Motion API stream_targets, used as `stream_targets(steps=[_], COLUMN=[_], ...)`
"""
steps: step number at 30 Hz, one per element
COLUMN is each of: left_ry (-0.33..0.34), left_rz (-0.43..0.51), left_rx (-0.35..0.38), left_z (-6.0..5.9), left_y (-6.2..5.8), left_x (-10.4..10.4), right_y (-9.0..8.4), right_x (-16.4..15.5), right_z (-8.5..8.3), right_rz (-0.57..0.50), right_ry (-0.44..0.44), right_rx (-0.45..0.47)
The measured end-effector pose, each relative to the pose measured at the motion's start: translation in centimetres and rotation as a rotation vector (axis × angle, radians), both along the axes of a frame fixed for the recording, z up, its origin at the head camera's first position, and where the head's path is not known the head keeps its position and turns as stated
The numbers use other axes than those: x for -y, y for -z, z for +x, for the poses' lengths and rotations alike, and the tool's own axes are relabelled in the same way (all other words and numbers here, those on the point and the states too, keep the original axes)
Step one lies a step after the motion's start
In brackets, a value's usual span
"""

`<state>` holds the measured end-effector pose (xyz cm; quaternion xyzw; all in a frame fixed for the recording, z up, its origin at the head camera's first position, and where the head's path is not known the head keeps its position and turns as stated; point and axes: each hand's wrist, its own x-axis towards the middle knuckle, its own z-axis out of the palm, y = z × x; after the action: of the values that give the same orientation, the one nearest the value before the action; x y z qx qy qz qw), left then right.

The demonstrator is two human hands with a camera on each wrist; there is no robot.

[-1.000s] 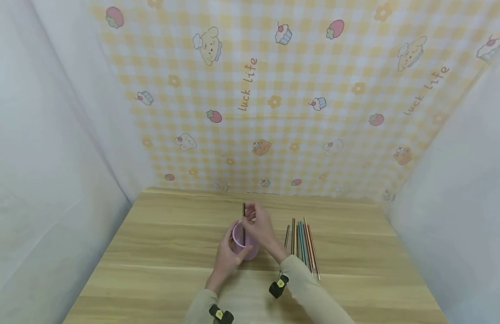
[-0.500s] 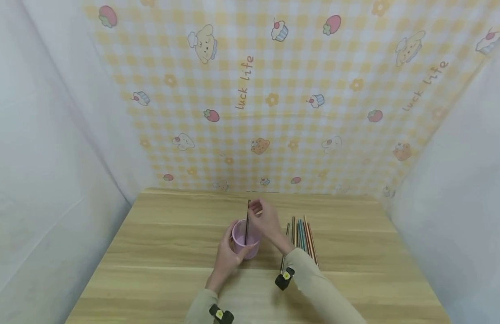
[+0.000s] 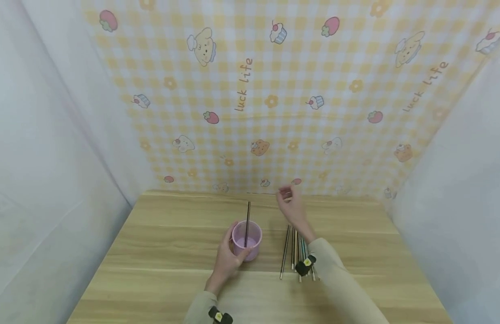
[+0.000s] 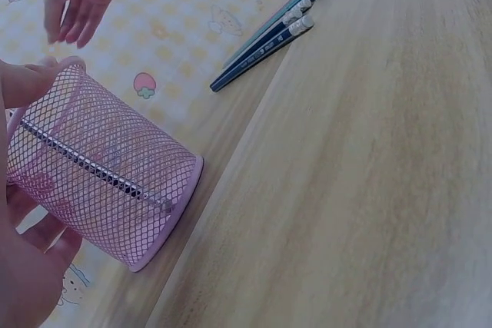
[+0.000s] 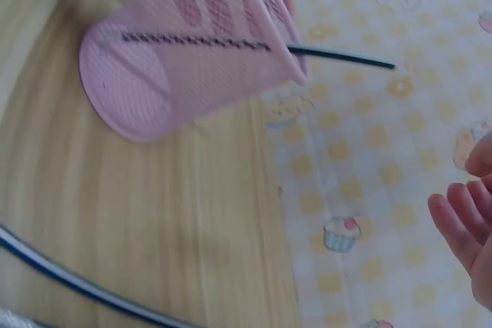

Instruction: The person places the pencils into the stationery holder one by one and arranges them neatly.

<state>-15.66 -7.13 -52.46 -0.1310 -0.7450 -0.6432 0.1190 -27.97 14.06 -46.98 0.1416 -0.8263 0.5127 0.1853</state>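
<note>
Your right hand (image 3: 289,201) is hovering empty above the far part of the surface (image 3: 160,252), fingers loosely spread and holding nothing; in the right wrist view its fingertips (image 5: 461,224) are hanging free against the checked backdrop (image 3: 274,90). The row of pencils (image 3: 298,252) is lying just below and on your side of that hand, between it and your sleeve, so the reach is running back toward you and down. Their long axes are running near-to-far across the surface, side by side and roughly parallel. In the left wrist view the capped ends (image 4: 304,21) show at one end of the row, but which end of the row that is you cannot tell from here.

Your left hand (image 3: 227,261) is curling round the near wall of the pink mesh cup (image 3: 247,240), which is standing on the surface to the left of the row, near but apart from it. One dark pencil (image 3: 247,222) is standing in the cup, almost upright, its upper end sticking out above the rim and leaning slightly away from you.

Your right hand is the nearer one to the row; your left is occupied with the cup.
</note>
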Motion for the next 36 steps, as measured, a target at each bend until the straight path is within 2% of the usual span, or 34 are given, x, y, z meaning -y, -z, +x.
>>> stream_targets(steps=[5,16,20,26,30,36], left_ry=[-0.005,-0.030,-0.033,-0.018,-0.006,-0.001], left_rz=[0.002,-0.016,-0.020,-0.014,-0.010,-0.013], left_rx=[-0.004,0.010,0.010,0.005,-0.003,-0.015], left_z=[0.1,0.4,0.3,0.1,0.0,0.0], left_y=[0.3,0.0,0.0,0.1,0.2,0.2], left_x=[-0.2,-0.1,-0.1,0.1,0.1,0.0], right_y=[-0.7,-0.9,-0.4,0.8,1.9,3.7], right_x=[-2.9,-7.6,-8.6,-9.6,-9.9,-10.3], right_z=[-0.3,0.4,0.7,1.2,1.6,2.1], right_rz=[-0.010,0.025,0.043,0.036,0.074,0.141], right_ry=[0.086,0.226,0.250,0.245,0.275,0.282], right_rx=[-0.099,-0.099,-0.080,0.009,0.071,0.091])
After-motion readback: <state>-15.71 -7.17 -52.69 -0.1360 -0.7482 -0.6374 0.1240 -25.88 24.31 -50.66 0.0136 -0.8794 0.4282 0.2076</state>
